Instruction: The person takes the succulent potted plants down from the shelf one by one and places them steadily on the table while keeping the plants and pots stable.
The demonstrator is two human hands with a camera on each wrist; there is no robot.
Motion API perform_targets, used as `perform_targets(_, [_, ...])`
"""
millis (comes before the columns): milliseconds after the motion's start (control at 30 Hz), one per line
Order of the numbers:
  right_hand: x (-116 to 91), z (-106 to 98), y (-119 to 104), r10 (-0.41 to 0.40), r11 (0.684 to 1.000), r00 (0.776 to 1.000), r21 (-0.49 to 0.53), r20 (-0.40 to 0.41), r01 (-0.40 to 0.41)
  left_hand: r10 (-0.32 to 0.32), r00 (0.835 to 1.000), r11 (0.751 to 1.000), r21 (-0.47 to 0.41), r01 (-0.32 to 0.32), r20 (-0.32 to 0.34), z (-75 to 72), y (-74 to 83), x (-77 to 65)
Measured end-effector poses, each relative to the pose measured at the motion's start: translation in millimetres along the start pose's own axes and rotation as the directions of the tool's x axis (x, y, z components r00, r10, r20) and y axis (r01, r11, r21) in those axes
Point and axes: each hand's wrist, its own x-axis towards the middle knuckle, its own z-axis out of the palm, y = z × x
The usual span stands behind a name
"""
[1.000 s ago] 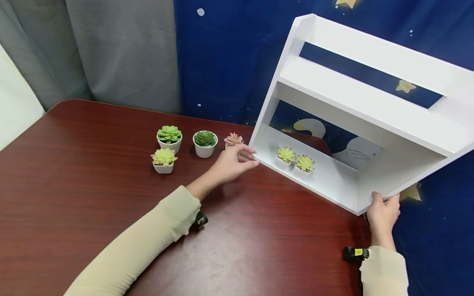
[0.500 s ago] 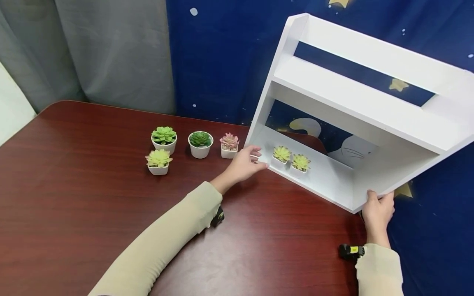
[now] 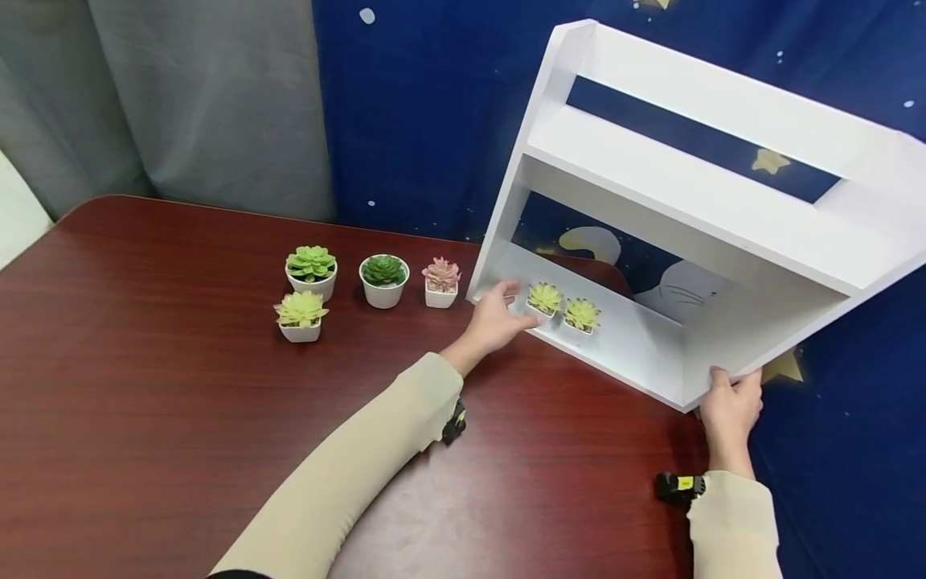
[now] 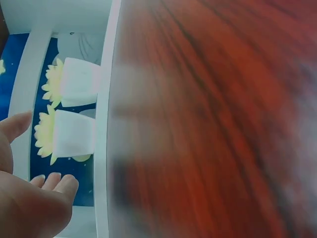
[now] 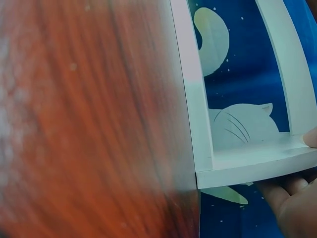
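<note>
A white two-tier shelf (image 3: 644,342) stands at the right of the table, and my right hand (image 3: 731,410) grips the lower part of its right side panel. In the right wrist view, the thumb lies inside that panel and the fingers outside. Two yellow-green potted succulents, a left one (image 3: 544,299) and a right one (image 3: 580,316), sit side by side on the lower shelf. My left hand (image 3: 499,320) reaches in at the shelf's left front, thumb and fingers spread beside the left succulent. The left wrist view shows a gap between the fingertips (image 4: 69,184) and its pot.
Left of the shelf stand a pink succulent (image 3: 441,283), a dark green one (image 3: 384,281), a bright green one (image 3: 311,272) and a pale yellow-green one (image 3: 301,317). A blue starry curtain (image 3: 419,121) hangs behind the brown table (image 3: 181,386).
My left hand has moved right, from the shelf's left front corner to beside the left succulent. The right hand keeps its grip on the panel. The head view has shifted slightly.
</note>
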Motion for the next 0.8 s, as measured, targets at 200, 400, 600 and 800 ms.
perform_targets(200, [0, 1, 1, -0.024, 1.000, 1.000, 0.001, -0.021, 0.024, -0.033, 0.999, 0.999, 0.024, 0.032, 0.035, 8.5, 0.8, 5.6])
perform_targets(400, [-2, 0, -1, -0.038, 0.999, 0.999, 0.005, -0.034, 0.038, -0.041, 0.999, 0.997, 0.067, 0.039, 0.035, 18.1, -0.4, 13.4])
perform_targets(600, [-1, -1, -2, -0.038, 0.999, 0.998, 0.006, -0.040, 0.039, -0.049, 0.999, 0.998, 0.030, 0.049, 0.007, 29.4, -1.2, 20.1])
perform_targets(800, [1, 1, 0, -0.032, 0.999, 0.999, 0.006, -0.033, 0.032, -0.072, 0.997, 0.995, 0.073, 0.071, 0.014, 32.2, -3.8, 22.1])
